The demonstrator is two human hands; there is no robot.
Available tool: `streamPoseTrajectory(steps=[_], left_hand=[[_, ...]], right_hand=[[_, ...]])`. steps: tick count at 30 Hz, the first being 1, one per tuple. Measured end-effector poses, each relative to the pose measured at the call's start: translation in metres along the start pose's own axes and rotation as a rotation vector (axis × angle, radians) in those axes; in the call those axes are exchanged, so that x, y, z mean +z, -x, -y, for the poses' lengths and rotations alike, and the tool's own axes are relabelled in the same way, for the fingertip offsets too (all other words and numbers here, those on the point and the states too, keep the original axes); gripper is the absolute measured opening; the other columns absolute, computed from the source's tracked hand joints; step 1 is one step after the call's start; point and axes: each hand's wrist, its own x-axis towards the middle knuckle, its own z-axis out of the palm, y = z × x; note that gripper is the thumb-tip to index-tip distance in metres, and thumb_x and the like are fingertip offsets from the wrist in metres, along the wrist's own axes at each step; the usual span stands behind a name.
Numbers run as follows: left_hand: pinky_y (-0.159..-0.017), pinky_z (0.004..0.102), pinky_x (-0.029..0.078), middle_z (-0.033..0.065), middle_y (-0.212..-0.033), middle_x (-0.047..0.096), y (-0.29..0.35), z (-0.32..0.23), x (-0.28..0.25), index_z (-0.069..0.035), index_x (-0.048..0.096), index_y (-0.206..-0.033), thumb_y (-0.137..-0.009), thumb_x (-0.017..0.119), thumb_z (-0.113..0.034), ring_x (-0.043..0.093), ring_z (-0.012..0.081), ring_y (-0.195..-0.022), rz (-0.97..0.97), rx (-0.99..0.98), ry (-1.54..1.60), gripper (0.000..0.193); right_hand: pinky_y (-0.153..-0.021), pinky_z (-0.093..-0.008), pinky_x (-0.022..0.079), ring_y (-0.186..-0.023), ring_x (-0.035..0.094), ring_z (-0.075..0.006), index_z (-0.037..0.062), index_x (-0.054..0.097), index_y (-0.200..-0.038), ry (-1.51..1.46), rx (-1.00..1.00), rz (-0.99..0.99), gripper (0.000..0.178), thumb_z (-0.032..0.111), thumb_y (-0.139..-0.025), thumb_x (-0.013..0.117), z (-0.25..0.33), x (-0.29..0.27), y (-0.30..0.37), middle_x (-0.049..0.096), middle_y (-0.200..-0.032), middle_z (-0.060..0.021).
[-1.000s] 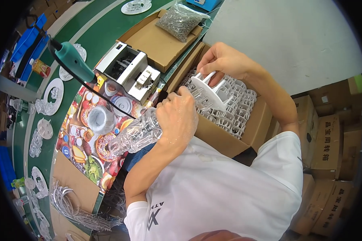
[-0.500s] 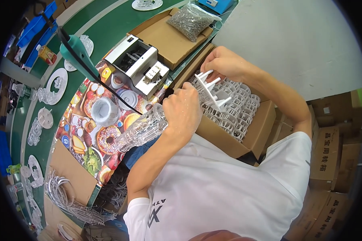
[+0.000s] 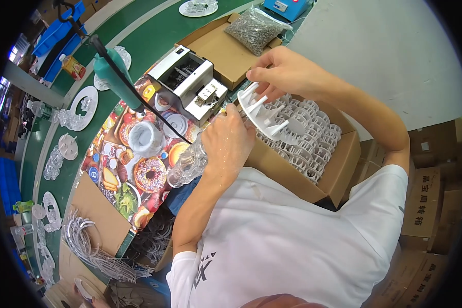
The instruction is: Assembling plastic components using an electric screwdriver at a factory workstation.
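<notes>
Landmark: a black and silver machine is set on the green table; all places below are given from it.
Left hand: placed below and right of the machine, its fingers are closed around a clear plastic part, which is partly hidden by the hand.
Clear part: it is held below the machine, slanting down over the edge of a food-printed mat.
Right hand: raised right of the machine, its fingers are partly bent, with a narrow gap, at the pegs of a white disc; whether a peg is gripped cannot be told.
White disc: it is held tilted, right of the machine, and some of the white ring parts behind it are blocked from view.
Cardboard box: filled with those ring parts, it is placed right of and below the machine.
Teal driver: it is hung left of the machine; the mat is crossed by a black cable.
Bowl: it is set below and left of the machine, near a round lid.
Bag of small pieces: it is rested on a shallow cardboard tray, above and right of the machine.
Cable bundle: it is laid well below the machine.
</notes>
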Motion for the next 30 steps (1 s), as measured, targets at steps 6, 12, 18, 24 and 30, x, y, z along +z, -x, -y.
streamPoseTrajectory(steps=[6, 12, 18, 24, 30], left_hand=[[-0.053, 0.0442, 0.048, 0.0192, -0.064, 0.061, 0.019, 0.022, -0.021, -0.001, 0.056, -0.086, -0.071, 0.071, -0.024, 0.063, 0.0365, -0.061, -0.095, 0.001, 0.199, 0.031], [-0.067, 0.0316, 0.05, 0.0131, -0.083, 0.067, 0.05, 0.052, -0.066, 0.0, 0.058, -0.109, -0.067, 0.075, -0.019, 0.065, 0.0283, -0.072, -0.325, 0.32, 0.554, 0.05], [-0.096, 0.0479, 0.042, 0.0137, -0.138, 0.038, 0.111, 0.122, -0.123, -0.008, 0.032, -0.137, -0.09, 0.044, -0.047, 0.044, 0.0308, -0.121, -0.409, 0.169, 1.891, 0.062], [-0.079, 0.0385, 0.048, 0.0181, -0.084, 0.063, 0.09, 0.108, -0.195, 0.005, 0.053, -0.102, -0.077, 0.055, -0.005, 0.062, 0.0273, -0.079, -0.733, -0.034, 0.553, 0.027], [-0.081, 0.0394, 0.048, 0.0178, -0.086, 0.063, 0.046, 0.128, -0.199, 0.005, 0.053, -0.102, -0.078, 0.054, -0.005, 0.062, 0.028, -0.082, -0.748, 0.109, 0.719, 0.026]], right_hand=[[-0.069, -0.0302, 0.055, -0.085, 0.066, -0.022, 0.0008, 0.055, -0.118, 0.376, -0.459, -0.358, 0.044, 0.023, -0.081, 0.066, 0.075, -0.007, 0.049, 0.064, -0.099, -0.0174], [-0.072, -0.0317, 0.055, -0.081, 0.066, -0.0217, -0.0058, 0.048, -0.119, -0.427, -1.858, -0.213, 0.048, 0.001, -0.074, 0.063, 0.073, -0.001, -0.092, 0.063, -0.097, -0.0191], [-0.092, -0.0331, 0.045, -0.102, 0.057, -0.0183, 0.0071, 0.044, -0.133, -0.353, -1.021, 0.125, 0.079, 0.022, -0.063, 0.078, 0.085, 0.077, -0.142, 0.061, -0.108, -0.0116], [-0.084, -0.0293, 0.047, -0.089, 0.06, -0.0148, 0.003, 0.056, -0.117, -0.384, -1.061, 0.23, 0.055, 0.014, -0.067, 0.075, 0.114, 0.13, -0.147, 0.065, -0.097, -0.0065], [-0.078, -0.0315, 0.05, -0.084, 0.062, -0.0163, -0.0022, 0.052, -0.11, -0.653, -1.085, 0.346, 0.043, 0.002, -0.071, 0.069, 0.078, 0.144, -0.112, 0.064, -0.092, -0.0096]])
